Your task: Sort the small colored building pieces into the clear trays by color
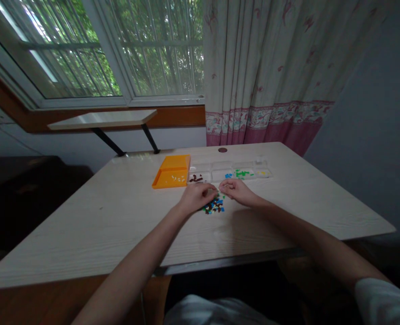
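Observation:
A pile of small blue, brown, green and pale pieces (214,206) lies on the table. My left hand (199,197) is curled over the pile's back left side, thumb and fingertips close together. Just right of it, my right hand (236,190) has its fingers bent and pressed together behind the pile. What either hand holds, if anything, is too small to make out. Behind the hands stands a clear compartment tray (222,171). Brown pieces (196,178), blue pieces (228,175), green pieces (243,173) and a few yellow pieces (262,173) lie in separate front compartments.
An open orange case (174,164) with pale pieces in its front part stands left of the tray. A raised shelf (105,118) on black brackets is at the table's back left. The wooden table (118,230) has a round brown cap (222,150) near its back edge.

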The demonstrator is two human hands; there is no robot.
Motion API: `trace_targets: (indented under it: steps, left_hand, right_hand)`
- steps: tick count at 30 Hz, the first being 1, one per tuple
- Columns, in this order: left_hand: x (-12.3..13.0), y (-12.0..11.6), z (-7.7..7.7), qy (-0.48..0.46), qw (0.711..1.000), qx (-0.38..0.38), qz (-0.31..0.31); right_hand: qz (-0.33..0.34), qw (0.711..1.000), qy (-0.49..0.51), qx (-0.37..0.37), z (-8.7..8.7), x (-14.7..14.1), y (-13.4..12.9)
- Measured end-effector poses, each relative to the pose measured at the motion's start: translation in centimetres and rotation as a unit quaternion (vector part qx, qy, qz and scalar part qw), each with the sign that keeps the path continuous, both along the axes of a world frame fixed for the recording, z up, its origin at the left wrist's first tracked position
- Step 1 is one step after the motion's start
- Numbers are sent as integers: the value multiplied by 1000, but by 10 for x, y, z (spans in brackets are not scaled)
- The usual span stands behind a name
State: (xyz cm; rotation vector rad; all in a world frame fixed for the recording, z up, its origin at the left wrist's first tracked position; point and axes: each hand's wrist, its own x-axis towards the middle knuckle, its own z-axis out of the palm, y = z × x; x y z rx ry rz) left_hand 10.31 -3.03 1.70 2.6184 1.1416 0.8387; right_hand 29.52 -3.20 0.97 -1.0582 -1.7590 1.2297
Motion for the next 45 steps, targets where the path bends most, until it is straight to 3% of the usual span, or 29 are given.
trace_targets:
  steps: [11,31,35,40,45]
  left_hand:
    - [3,-3,-2,-27,998,62,9]
    - [3,-2,-1,-48,998,29,-6]
    - [2,-2,1,-108,993,44,30]
    - [0,-1,4,-183,976,79,83]
    - [0,-2,5,-200,970,102,93]
  right_hand:
    - [6,999,30,-25,-7,-1,4]
    - [18,1000,9,-15,-4,1,2]
    - [68,995,-56,48,-1,7,-2]
    - [166,965,-179,91,4,15,-8]
    - [173,946,-244,128,5,16,-8]
